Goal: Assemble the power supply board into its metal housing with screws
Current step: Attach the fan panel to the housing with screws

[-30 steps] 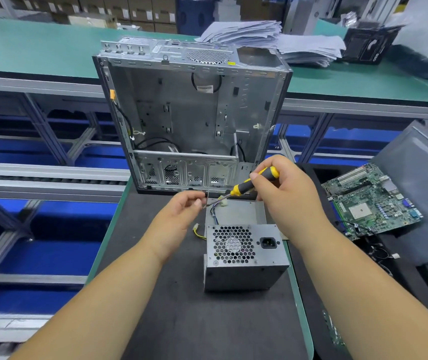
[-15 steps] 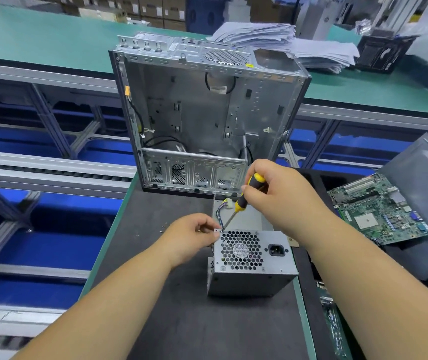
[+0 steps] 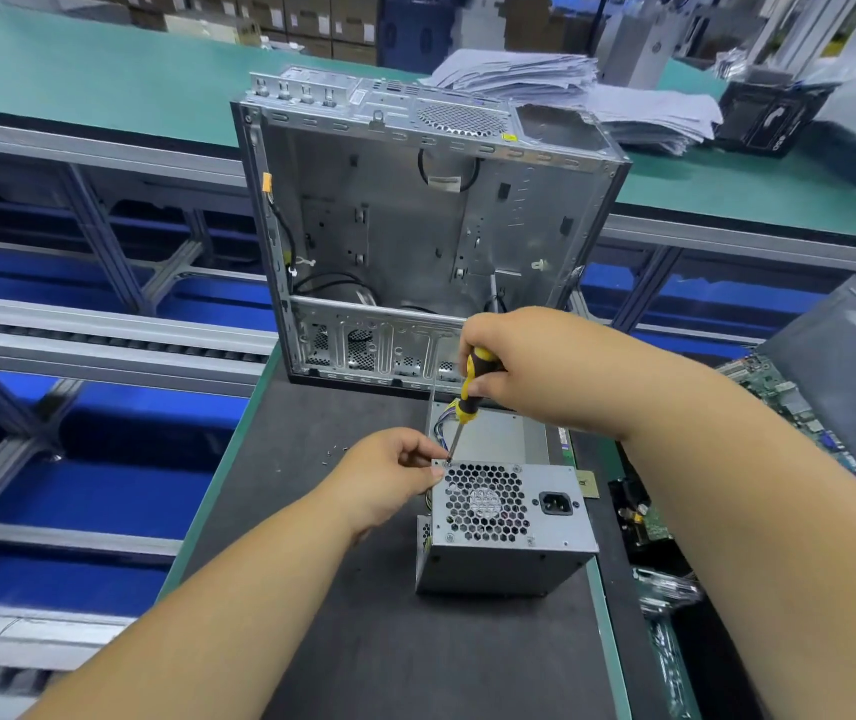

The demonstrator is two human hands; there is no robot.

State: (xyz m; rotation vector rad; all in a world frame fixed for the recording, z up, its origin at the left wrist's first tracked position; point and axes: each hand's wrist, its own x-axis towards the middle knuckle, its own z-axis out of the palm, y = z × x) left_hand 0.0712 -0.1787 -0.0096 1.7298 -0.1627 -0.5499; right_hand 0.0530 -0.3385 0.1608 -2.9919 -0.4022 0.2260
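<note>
An open computer case (image 3: 415,241) stands upright at the tabletop's (image 3: 342,641) far edge. The power supply housing (image 3: 506,532) sits near the right edge. The right hand (image 3: 524,366) grips a yellow-black screwdriver (image 3: 470,392), tip at the housing's top-left corner, where the left hand's (image 3: 389,475) fingers pinch; the screw is too small to see.
</note>
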